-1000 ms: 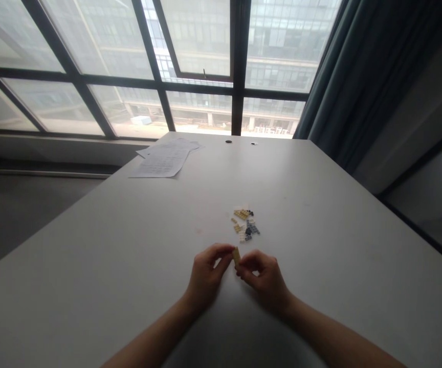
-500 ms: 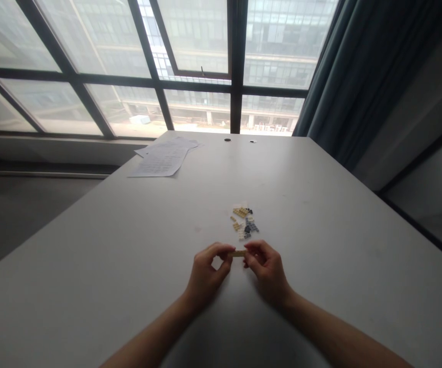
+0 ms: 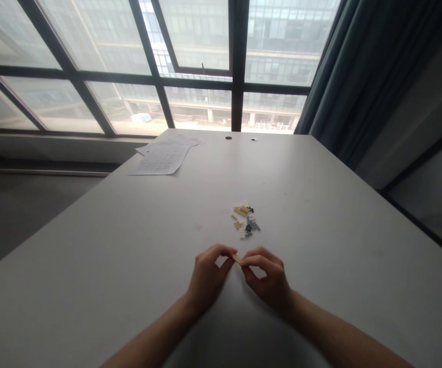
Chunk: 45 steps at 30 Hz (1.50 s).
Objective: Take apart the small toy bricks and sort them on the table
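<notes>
A small tan building brick (image 3: 237,258) is pinched between both hands just above the table's near part. My left hand (image 3: 212,268) grips its left end between thumb and fingertips. At the other end, the thumb and fingers of my right hand (image 3: 267,273) close on the piece, covering that end. The brick slants down to the right. A little beyond the hands lies a loose cluster of building bricks: tan bricks (image 3: 242,210), grey bricks (image 3: 253,225), white pieces (image 3: 242,233) and a few black ones.
The white table (image 3: 129,245) stretches away to the window (image 3: 201,107). Printed paper sheets (image 3: 163,158) lie at its far left corner. Two round holes, one of them the dark hole (image 3: 228,138), sit near the far edge. A dark curtain (image 3: 339,76) hangs at the right.
The tan brick has turned from level to slanting, its right end lower. My right hand has shifted slightly down and towards the left. The brick cluster has stayed in place.
</notes>
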Motion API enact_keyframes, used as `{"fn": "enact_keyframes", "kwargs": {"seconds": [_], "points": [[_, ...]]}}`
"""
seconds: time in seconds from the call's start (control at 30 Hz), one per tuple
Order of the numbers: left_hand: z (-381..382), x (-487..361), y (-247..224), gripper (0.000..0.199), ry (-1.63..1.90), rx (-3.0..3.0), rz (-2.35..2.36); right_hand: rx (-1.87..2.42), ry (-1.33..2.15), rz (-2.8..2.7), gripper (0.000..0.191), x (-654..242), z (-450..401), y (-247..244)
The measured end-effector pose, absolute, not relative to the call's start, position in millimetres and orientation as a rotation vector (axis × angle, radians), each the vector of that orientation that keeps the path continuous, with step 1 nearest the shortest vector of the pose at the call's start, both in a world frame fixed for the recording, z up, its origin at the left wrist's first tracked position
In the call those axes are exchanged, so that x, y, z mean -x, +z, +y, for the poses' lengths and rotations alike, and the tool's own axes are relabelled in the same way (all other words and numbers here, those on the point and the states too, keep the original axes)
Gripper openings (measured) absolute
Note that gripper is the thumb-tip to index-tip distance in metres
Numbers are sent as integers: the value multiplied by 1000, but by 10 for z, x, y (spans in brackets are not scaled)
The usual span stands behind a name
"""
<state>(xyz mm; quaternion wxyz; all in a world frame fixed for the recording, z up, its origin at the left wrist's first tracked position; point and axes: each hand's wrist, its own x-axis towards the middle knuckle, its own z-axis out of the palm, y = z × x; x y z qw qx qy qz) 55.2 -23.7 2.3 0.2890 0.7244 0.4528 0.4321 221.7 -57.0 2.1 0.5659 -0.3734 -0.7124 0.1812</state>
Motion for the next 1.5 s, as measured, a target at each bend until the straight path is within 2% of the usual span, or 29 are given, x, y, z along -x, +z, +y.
{"fn": "enact_keyframes", "kwargs": {"seconds": [0.2, 0.37, 0.5, 0.7, 0.97, 1.1, 1.2, 1.37, 1.5], "points": [[-198, -531, 40, 4, 1250, -1855, 1099, 1106, 464, -1632, 13, -2214, -534, 4], [-206, -557, 46, 12, 1291, -1764, 1102, 1203, 793, -1564, 4, -2180, -531, -17], [-128, -507, 56, 8, 1244, -1733, 1192, 1199, 946, -1600, 10, -2156, -556, -37], [5, -377, 12, 9, 898, -2005, 1416, 1206, 923, -1726, 16, -2158, -572, -25], [98, -247, 77, 22, 964, -2218, 1357, 1223, 876, -1644, 19, -2178, -528, -44], [107, -120, 78, 49, 647, -2387, 1275, 1263, 789, -1595, 17, -2240, -464, 28], [94, -73, 22, 62, 495, -2456, 1300, 1295, 734, -1543, 24, -2327, -367, 103], [83, -75, -39, 53, 485, -2496, 1323, 1357, 644, -1627, 34, -2583, -47, 203], [76, -62, -60, 44, 535, -2541, 1273, 1511, 401, -1873, 41, -2779, 346, 277]]}}
